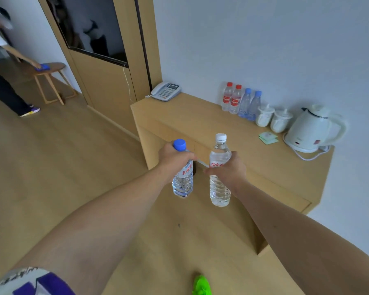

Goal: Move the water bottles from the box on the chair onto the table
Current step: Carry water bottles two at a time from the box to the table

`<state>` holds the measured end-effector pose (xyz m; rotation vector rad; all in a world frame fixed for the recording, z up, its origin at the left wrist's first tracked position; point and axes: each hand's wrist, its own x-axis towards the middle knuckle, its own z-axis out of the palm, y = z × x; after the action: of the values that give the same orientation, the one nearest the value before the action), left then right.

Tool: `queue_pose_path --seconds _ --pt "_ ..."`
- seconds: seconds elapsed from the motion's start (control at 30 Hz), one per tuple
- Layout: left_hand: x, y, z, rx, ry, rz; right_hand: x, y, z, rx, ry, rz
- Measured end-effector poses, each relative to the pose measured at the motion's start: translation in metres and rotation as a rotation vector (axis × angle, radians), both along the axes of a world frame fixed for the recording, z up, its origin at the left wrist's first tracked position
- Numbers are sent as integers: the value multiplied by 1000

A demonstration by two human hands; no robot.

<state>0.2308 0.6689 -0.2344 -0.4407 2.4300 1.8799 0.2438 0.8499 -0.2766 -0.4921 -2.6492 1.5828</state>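
Gripping one bottle each, L hand (pixel 175 158) w/ blue-cap bottle (pixel 182 177) & R hand (pixel 228 169) w/ white-cap bottle (pixel 219 173) are carrying both upright in mid-air toward table (pixel 192 120), likely halving trips.

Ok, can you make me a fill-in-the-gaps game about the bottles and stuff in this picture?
1. The bottle in the left hand has a ____ cap.
2. The bottle in the right hand has a ____ cap.
3. On the table, next to the two red-capped bottles, stand ____ blue-capped bottles.
4. At the table's far corner sits a grey ____ with buttons.

Missing words: blue; white; two; telephone
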Motion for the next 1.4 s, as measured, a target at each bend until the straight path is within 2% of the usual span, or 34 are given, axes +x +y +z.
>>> queue_pose_path --seconds 0.4,0.73,1.0,1.2,1.4 --pt "-219 -10 -4 -31 -36 -108 -215 -17 3 -52 -5 -7" --pt "-436 -44 -26 -133 -95 -465 -379 -55 -14 -25 -42 -173" --pt "-559 -40 -24 -253 -168 -783 -466 -53 -16 -34 -42 -357" --pt "-624 -15 -43 -263 -206 -783 -525 -28 -25 105 -66 -400" --pt "-683 25 -49 -284 -105 -759 -586 5 -34 107 -113 -406"
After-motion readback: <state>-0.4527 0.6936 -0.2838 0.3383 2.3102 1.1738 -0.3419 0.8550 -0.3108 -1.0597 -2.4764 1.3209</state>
